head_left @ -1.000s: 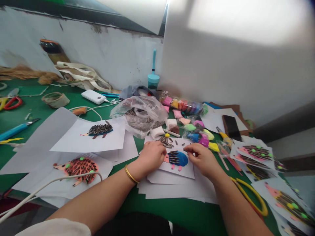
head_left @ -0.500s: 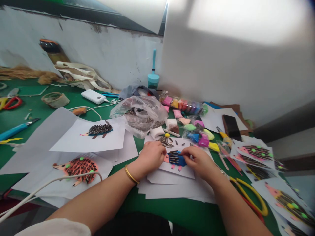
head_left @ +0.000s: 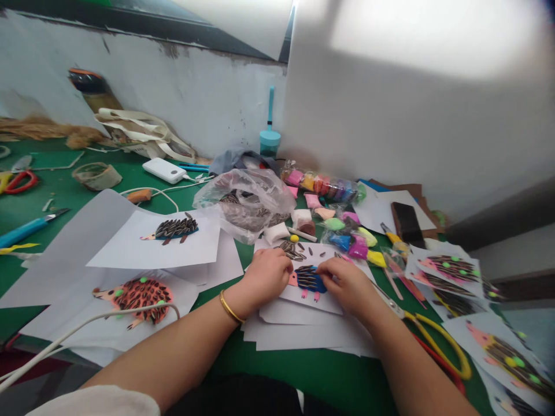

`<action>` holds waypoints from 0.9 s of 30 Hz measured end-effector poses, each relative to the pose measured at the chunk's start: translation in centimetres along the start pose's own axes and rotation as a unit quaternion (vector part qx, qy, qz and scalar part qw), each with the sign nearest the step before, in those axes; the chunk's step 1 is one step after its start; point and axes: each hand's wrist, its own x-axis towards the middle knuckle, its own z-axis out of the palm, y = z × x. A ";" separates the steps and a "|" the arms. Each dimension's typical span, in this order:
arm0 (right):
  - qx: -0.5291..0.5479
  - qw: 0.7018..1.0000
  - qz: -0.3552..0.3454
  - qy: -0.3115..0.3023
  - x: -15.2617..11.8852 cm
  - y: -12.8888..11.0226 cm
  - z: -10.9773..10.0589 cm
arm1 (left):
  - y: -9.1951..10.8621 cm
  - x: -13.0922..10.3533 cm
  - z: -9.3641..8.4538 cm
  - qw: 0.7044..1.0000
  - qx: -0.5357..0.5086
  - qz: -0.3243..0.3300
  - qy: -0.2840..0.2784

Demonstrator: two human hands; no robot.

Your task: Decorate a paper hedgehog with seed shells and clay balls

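A blue clay hedgehog (head_left: 309,279) with a pink face, pink feet and rows of striped seeds lies on white paper (head_left: 299,301). My left hand (head_left: 269,275) rests at the paper's left side, its fingers curled together beside the hedgehog's face; anything in them is hidden. My right hand (head_left: 342,281) is at the hedgehog's right end, thumb and forefinger pinched at the blue body; what they hold is too small to make out. Loose seeds (head_left: 291,250) lie on the paper above the hedgehog, near a yellow clay ball (head_left: 294,238).
Behind the paper are a plastic bag of seeds (head_left: 247,205) and coloured clay packets (head_left: 340,240). Finished hedgehog pictures lie left (head_left: 173,228) and right (head_left: 511,358). Yellow-handled scissors (head_left: 442,341) lie by my right forearm, a blue craft knife (head_left: 26,231) far left.
My right hand has shifted slightly left, its fingertips now further over the hedgehog's blue body. My left hand looks unmoved.
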 end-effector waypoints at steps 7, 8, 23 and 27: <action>-0.020 1.000 -0.017 -0.002 0.0 -0.3 0.0 | -0.1 0.0 0.1 1.000 0.003 0.001 0.005; -0.024 1.000 -0.018 0.000 0.1 -0.4 0.0 | -0.1 0.0 0.1 1.000 0.003 0.001 0.003; -0.050 0.999 -0.006 0.000 0.3 -1.0 0.1 | 0.1 0.0 0.0 1.000 0.005 -0.003 -0.002; -0.055 0.998 -0.004 -0.001 0.4 -1.0 0.1 | 0.0 0.0 0.0 1.000 0.008 -0.001 -0.002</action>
